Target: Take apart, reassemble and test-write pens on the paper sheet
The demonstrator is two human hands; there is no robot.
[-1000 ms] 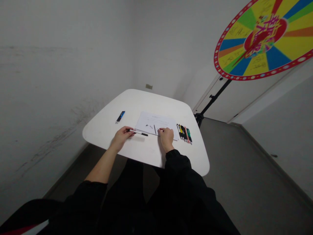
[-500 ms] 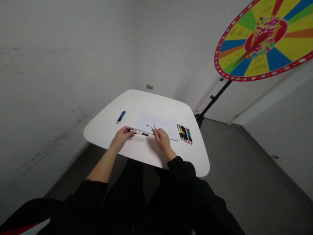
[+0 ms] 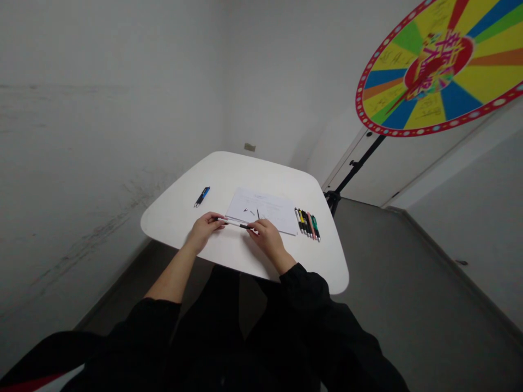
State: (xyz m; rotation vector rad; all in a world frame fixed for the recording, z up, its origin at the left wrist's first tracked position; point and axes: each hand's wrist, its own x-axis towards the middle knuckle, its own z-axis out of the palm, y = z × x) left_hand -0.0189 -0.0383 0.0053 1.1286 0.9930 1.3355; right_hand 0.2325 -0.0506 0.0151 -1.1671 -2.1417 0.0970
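White pen point(image 3: 233, 222) now gripped at both ends.
Right hand point(image 3: 268, 238) has shifted from the paper point(image 3: 280, 211) to pinch the pen's dark end; left hand point(image 3: 201, 232) remains pinched on the opposite end; pen, beside the paper's near edge, is judged better steadied.

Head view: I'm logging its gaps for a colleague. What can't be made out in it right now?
In the head view:
- White pen, the tip of its black end: covered by the right hand.
- Anything small inside the right hand: hidden by its own fingers.
- Paper, its print: too small to read.
- Small pieces on it: too small to identify.
- Colourful wheel, upper right: cut off by the picture's edges.
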